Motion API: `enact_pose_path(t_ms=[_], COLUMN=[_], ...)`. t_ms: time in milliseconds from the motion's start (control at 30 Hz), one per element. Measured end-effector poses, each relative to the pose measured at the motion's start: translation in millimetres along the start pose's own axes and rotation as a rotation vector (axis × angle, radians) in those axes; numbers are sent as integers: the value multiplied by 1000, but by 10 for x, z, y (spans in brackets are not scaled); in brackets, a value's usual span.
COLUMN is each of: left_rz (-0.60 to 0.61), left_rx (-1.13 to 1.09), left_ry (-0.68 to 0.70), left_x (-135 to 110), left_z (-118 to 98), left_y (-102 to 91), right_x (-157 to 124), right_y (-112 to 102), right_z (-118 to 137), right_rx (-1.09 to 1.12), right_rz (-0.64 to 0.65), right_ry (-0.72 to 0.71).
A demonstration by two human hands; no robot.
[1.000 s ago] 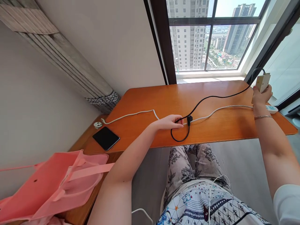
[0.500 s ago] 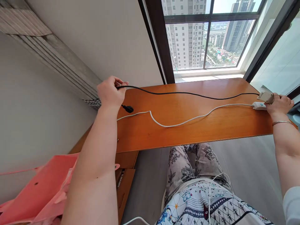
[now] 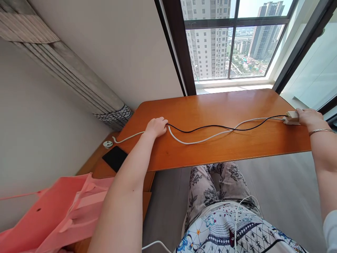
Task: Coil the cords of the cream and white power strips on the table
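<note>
A black cable (image 3: pixel 210 126) lies on the wooden tabletop, sagging a little and crossing a white cable (image 3: pixel 193 143) near the right. My left hand (image 3: pixel 157 127) is closed on the black cable's left part, low at the desk surface; the white cable passes at or under these fingers, and the black plug is hidden. At the right end of the desk, my right hand (image 3: pixel 310 118) grips a beige block (image 3: pixel 291 114), into which the black cable runs. It rests on or against the white cable's end piece, mostly covered now.
The wooden desk (image 3: pixel 223 105) stands before a window (image 3: pixel 231 49). Left of it are a gathered curtain (image 3: pixel 113 116), a black flat item (image 3: pixel 115 159), a small round white object (image 3: pixel 107 144) and a pink bag-like item (image 3: pixel 68 207). My legs (image 3: pixel 207 182) are below the front edge.
My left hand has come down and right, laying the black cable onto the desk and across the white one. My right hand has lowered the beige block slightly, over the white end piece.
</note>
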State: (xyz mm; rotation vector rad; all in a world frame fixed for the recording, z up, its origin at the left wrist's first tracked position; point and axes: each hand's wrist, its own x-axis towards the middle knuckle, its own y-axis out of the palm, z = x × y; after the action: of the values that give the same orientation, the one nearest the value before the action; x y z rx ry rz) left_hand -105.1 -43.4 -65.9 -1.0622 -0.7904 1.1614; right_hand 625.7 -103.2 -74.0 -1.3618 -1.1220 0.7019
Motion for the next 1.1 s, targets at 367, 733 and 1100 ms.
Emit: enact_pose_path(t_ms=[367,733,1100], left_rz=[-24,174,10], left_rx=[-160,-228,-1178], left_ry=[163,181,376], left_x=[63,51,-155], left_z=[-388,-426,-762], left_y=[-74,-39,-422], right_x=[-419,-1011,-930], right_y=[-220,-308,-990], right_z=[1353,2541,2558], right_rx=[243,199,371], right_rz=[157,173,130], right_ry=[-588,-853,-776])
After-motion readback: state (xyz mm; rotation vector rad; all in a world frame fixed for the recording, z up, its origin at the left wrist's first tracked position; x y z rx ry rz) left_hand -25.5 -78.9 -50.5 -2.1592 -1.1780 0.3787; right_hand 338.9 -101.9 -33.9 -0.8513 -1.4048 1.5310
